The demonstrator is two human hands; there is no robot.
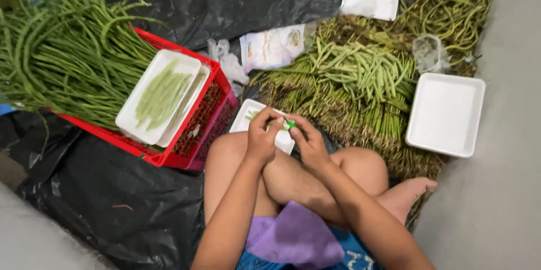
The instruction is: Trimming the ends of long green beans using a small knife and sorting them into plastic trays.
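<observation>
Both hands are meeting over the crossed knees: the left hand (262, 137) and right hand (309, 143) are pinching a small green piece (289, 125) between their fingertips, its axis running across from hand to hand. Just beyond them a white foam tray (248, 115) is lying; farther ahead, cut beans (360, 70) are piling

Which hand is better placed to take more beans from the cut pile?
Probably the right hand. The cut bean pile lies up and to the right of both hands, closer to the right one. The left hand sits over the white tray, pinching the small green piece with the right.
</observation>
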